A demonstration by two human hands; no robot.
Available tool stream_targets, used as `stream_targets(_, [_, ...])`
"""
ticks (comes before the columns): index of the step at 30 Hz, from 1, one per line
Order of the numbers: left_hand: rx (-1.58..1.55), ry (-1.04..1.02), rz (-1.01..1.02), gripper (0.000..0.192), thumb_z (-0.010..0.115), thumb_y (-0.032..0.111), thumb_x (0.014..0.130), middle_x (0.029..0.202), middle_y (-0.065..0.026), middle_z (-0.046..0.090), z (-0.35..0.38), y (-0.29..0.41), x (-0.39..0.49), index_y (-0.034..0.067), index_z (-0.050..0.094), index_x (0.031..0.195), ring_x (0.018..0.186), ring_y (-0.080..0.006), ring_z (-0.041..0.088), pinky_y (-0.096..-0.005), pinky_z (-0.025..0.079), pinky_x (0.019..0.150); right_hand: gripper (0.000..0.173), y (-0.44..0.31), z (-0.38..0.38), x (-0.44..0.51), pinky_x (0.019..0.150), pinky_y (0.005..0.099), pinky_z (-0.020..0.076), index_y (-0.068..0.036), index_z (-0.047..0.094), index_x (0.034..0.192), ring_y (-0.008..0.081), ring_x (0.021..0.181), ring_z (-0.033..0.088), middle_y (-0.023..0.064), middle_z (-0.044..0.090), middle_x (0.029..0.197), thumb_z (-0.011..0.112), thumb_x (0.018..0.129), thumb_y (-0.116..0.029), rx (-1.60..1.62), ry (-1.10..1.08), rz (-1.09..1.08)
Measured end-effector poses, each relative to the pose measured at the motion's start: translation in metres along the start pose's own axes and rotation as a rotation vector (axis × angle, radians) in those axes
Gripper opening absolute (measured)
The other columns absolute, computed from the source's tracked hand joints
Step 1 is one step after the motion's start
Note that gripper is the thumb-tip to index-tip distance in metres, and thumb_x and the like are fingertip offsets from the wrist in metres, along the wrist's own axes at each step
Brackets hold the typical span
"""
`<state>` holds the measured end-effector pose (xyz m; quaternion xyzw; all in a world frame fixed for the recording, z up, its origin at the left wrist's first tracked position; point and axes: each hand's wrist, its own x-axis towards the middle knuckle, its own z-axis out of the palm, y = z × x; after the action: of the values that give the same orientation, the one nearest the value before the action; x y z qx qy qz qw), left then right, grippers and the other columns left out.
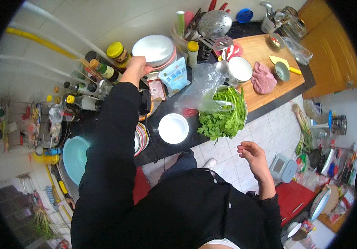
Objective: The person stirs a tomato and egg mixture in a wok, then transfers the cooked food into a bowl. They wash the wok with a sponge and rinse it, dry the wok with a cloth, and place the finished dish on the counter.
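My left hand (137,67) is at the near left rim of a large white bowl (153,47), which sits on a stack of dishes against the wall. Its fingers are curled at the rim, partly hidden. A blue printed bag (175,76) stands just right of that hand. Over the floor, in front of the counter, my right hand (253,157) hangs with bent fingers and nothing in it. Nearest to it is a metal basin (246,107) heaped with leafy greens (225,116). A small white bowl (173,128) stands on the dark counter.
A wooden cutting board (261,51) carries raw meat (263,77), a yellow knife (279,62) and small bowls. A clear plastic bag (206,81) drapes beside the greens. Several bottles (107,70) crowd the left. Stacked striped bowls (141,140) lie near the counter's front edge.
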<state>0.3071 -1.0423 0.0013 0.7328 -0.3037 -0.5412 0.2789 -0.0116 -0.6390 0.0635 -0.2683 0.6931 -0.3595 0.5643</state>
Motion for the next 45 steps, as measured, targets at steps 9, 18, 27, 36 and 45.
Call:
stream_targets(9, [-0.547, -0.097, 0.112, 0.036, 0.042, 0.016, 0.093, 0.100, -0.0212, 0.053, -0.051, 0.016, -0.074, -0.008, 0.036, 0.119, 0.077, -0.0281, 0.063, -0.0304, 0.059, 0.057, 0.024, 0.030, -0.012, -0.025, 0.080, 0.0284, 0.0482, 0.004, 0.054, 0.111, 0.0167, 0.090, 0.060, 0.0113, 0.064, 0.097, 0.054, 0.088, -0.004, 0.014, -0.100, -0.221])
stream_targets(18, [0.087, -0.340, 0.438, 0.028, 0.049, 0.013, 0.079, 0.075, -0.0147, 0.063, -0.081, -0.010, -0.290, -0.005, 0.052, 0.100, 0.055, -0.0188, 0.062, -0.0251, 0.052, 0.044, 0.033, 0.022, -0.023, -0.069, 0.062, 0.0271, 0.0456, 0.000, 0.057, 0.078, 0.0107, 0.066, 0.054, 0.0048, 0.059, 0.068, 0.051, 0.094, -0.028, -0.242, -0.064, -0.305])
stream_targets(27, [0.367, -1.041, 0.601, 0.017, 0.052, 0.009, 0.079, 0.062, -0.0051, 0.056, 0.081, -0.088, -0.455, -0.003, 0.053, 0.092, 0.044, -0.0108, 0.053, -0.0235, 0.046, 0.039, 0.054, 0.031, -0.064, -0.204, 0.053, 0.0248, 0.0488, 0.003, 0.046, 0.115, 0.0134, 0.061, 0.058, 0.0104, 0.059, 0.080, 0.038, 0.095, -0.046, 0.181, 0.243, -0.361])
stream_targets(36, [0.537, -1.692, 0.453, 0.048, 0.063, 0.025, 0.082, 0.092, -0.0054, 0.059, 0.250, -0.176, -0.543, 0.001, 0.045, 0.120, 0.074, -0.0128, 0.058, -0.0255, 0.048, 0.062, 0.034, 0.128, -0.115, -0.319, 0.046, 0.0281, 0.0499, 0.013, 0.045, 0.101, 0.0168, 0.053, 0.059, 0.0139, 0.059, 0.071, 0.037, 0.089, -0.019, 0.548, 0.842, -0.162])
stream_targets(45, [0.914, -2.113, -0.137, 0.076, 0.064, 0.035, 0.075, 0.128, -0.0151, 0.047, 0.319, -0.291, -0.661, -0.001, 0.033, 0.134, 0.116, -0.0294, 0.048, -0.0447, 0.040, 0.095, 0.031, 0.209, -0.042, -0.481, 0.058, 0.0279, 0.0481, -0.003, 0.053, 0.108, 0.0136, 0.065, 0.057, 0.0064, 0.058, 0.074, 0.049, 0.094, -0.031, 0.616, 1.554, 0.087])
